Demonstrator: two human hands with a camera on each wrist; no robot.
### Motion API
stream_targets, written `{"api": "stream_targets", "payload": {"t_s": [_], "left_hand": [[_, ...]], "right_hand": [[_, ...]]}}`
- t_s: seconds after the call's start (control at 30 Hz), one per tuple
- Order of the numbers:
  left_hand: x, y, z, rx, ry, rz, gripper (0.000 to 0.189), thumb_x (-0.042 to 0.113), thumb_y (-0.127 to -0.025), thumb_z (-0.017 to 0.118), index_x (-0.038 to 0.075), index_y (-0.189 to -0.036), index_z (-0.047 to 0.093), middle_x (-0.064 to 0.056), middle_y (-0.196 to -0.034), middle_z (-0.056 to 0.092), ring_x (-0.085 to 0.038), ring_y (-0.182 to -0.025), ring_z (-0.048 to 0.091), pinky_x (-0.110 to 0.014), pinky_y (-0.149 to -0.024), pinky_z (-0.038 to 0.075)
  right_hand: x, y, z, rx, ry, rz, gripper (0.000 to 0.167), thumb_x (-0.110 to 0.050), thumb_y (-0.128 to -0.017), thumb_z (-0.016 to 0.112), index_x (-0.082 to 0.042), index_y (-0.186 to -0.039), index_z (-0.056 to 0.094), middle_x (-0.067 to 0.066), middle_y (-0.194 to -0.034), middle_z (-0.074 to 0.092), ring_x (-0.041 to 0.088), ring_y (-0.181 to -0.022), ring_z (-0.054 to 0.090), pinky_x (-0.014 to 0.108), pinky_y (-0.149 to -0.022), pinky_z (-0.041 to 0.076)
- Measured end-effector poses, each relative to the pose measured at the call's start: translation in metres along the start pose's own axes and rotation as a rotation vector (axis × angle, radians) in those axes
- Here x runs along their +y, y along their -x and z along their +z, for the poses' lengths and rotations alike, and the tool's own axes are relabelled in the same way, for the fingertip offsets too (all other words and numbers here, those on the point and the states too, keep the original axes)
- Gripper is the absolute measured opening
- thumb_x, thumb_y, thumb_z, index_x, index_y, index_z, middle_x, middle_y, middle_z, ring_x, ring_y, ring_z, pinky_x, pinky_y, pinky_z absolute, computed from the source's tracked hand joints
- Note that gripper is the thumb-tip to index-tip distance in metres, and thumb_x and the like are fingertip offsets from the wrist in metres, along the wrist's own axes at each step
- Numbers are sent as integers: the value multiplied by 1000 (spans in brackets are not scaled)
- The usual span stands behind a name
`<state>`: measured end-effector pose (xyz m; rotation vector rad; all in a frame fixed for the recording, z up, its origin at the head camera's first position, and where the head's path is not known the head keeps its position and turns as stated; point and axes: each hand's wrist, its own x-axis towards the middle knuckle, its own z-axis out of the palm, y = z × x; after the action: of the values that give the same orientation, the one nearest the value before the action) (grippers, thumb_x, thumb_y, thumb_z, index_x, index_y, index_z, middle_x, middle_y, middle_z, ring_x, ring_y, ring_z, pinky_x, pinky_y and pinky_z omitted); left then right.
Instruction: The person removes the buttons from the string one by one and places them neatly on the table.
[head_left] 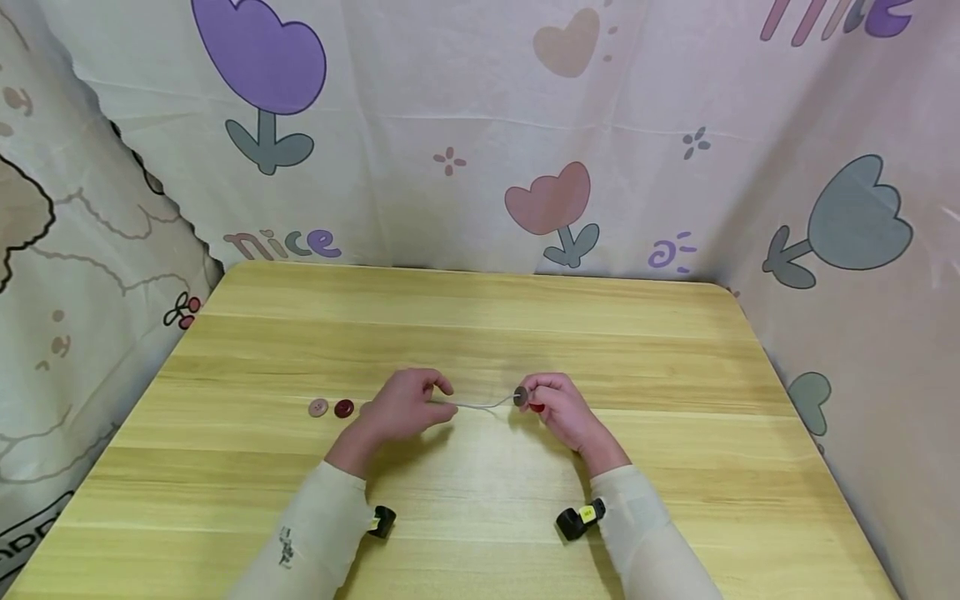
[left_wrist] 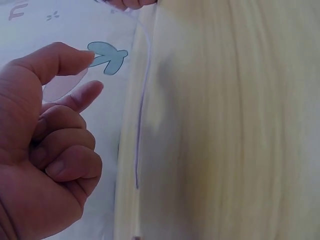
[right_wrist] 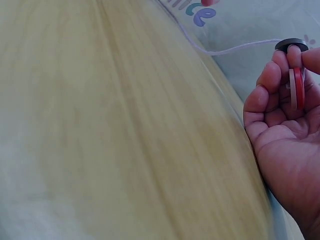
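Note:
My right hand pinches a dark grey button between thumb and fingertips. A thin pale string runs from that button toward the left. Behind the dark button, a red button and a paler button stand on edge within the right hand's curled fingers. My left hand is close to the string's other stretch, thumb and index finger apart with nothing between them and the remaining fingers loosely bent. In the left wrist view the string passes beside that hand, its end free.
Left of the left hand, a pink button and a dark red button lie on the wooden table. Another button is partly hidden by the hand. A printed curtain stands behind the table's back edge.

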<state>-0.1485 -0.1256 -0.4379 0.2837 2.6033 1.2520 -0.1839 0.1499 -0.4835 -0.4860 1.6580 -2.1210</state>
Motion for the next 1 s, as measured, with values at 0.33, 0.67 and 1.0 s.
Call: {"api": "stream_targets", "payload": {"t_s": [0.33, 0.67, 1.0], "left_hand": [[7, -7, 11, -35, 63, 9, 28, 22, -87, 77, 6, -109, 70, 4, -55, 32, -13, -46, 28, -29, -51, 32], [13, -16, 25, -54, 104, 45, 27, 19, -86, 77, 5, -108, 71, 3, -55, 32, -13, -47, 29, -30, -51, 32], [18, -24, 41, -94, 123, 65, 27, 19, -87, 76, 7, -111, 71, 4, -54, 32, -12, -45, 29, -28, -48, 30]], "right_hand": [[-1, -1, 0, 12, 23, 3, 22, 3, -81, 45, -1, -78, 66, 5, -81, 62, 18, -76, 56, 28, -70, 46], [1, 0, -1, 13, 24, 1, 22, 4, -81, 44, -1, -76, 65, 5, -80, 61, 18, -76, 55, 29, -71, 45], [0, 0, -1, 10, 20, 2, 18, 4, -81, 44, 8, -78, 61, 2, -81, 62, 19, -77, 56, 29, -74, 46]]}}
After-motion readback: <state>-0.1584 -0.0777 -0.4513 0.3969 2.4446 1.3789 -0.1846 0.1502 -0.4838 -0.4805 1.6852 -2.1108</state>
